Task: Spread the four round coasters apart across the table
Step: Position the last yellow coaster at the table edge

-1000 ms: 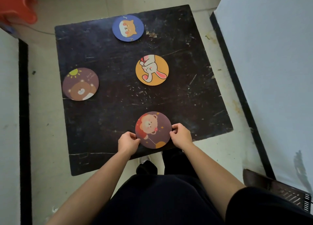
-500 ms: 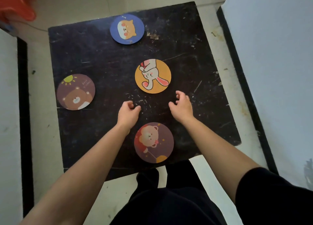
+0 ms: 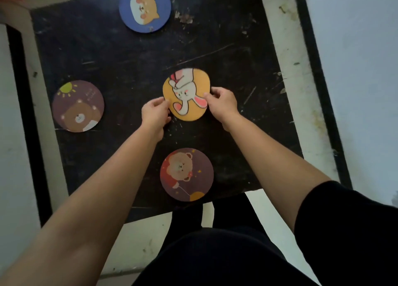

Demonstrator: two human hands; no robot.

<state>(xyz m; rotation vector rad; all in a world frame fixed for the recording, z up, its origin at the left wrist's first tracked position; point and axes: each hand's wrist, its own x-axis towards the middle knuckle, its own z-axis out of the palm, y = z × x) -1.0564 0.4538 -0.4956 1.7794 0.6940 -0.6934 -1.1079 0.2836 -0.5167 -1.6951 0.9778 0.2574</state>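
Observation:
Four round coasters lie on a scratched black table. An orange coaster with a white rabbit sits near the middle; my left hand pinches its left edge and my right hand pinches its right edge. A blue coaster with a fox-like dog lies at the far edge. A brown coaster with a bear and sun rests at the left. A purple coaster with a bear and balloon lies at the near edge, between my forearms.
A white wall with a black baseboard runs along the right of the table. A white surface with a black strip borders the left. Pale floor shows around the table, and my dark-clothed legs sit at the near edge.
Both hands left the balloon bear coaster at the near edge, reached forward over the table and closed on the two sides of the orange rabbit coaster. The view moved closer.

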